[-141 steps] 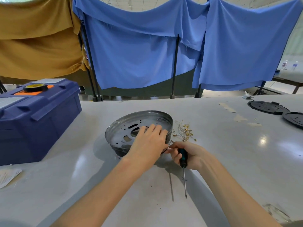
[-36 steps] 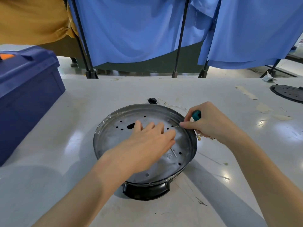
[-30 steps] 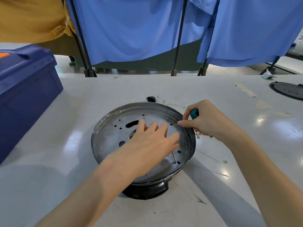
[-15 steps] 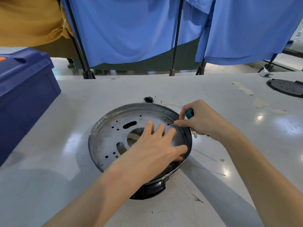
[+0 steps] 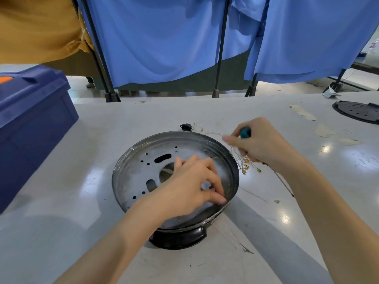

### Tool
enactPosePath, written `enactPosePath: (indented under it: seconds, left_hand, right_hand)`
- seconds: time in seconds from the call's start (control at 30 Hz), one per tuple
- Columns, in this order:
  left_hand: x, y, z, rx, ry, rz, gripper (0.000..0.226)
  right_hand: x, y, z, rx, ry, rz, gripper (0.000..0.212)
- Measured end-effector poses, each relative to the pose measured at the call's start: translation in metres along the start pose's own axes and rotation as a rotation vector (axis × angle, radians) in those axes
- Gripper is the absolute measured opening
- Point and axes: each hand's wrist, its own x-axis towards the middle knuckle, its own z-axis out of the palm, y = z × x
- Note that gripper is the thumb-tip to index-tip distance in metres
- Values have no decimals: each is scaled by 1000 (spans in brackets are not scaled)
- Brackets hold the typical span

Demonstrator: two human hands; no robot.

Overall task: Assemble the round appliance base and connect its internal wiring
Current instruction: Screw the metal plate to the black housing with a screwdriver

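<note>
Fastening step: left hand [image 5: 190, 182] is curling inside the pan [image 5: 141, 171], hold unclear; right hand [image 5: 261, 145] is gripping a screwdriver [image 5: 245, 133] beside the pan, probably needing a screw hole next

left: blue toolbox [image 5: 34, 124] | gap: bare table [image 5: 86, 140] between it and base [image 5: 139, 171] | right: wires [image 5: 243, 163] (tangled), black disc [image 5: 356, 111]

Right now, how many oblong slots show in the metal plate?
2 slots: one beyond the centre hole, one left of it. The left hand may hide more.
</note>
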Motion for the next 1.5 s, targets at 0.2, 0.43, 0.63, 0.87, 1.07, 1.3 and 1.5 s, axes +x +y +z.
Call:
enactPosePath:
  seconds: [0.2, 0.43, 0.63, 0.87, 1.07, 1.3, 1.5]
  left_hand:
    - [-5, -5, -3, 9, -33, -76, 21]
    - [-4, -6, 0, 12, 14, -83, 15]
    - [-5, -4, 2, -1, 23, -78, 12]
    - [-6, -5, 1, 3, 5, -83, 12]
    - [-6, -4, 0, 7, 4, -80, 12]
    - [-6, -3, 0, 41, 6, -69, 17]
    - [-7, -2, 0, 23, 30, -82, 17]
  right_hand:
    - [-26, -42, -21, 914, 449, -177, 50]
    - [-48, -50, 0, 1164, 273, -171, 45]
    - [-49, -45, 14, 1122, 233, -170, 50]
    - [-46, -40, 18, 1090, 218, -159, 52]
    - [-47, -40, 18, 1087, 220, -130, 49]
    - [-51, -44, 19, 1058, 172, -214, 48]
    - [-55, -47, 24, 967, 106, -354, 45]
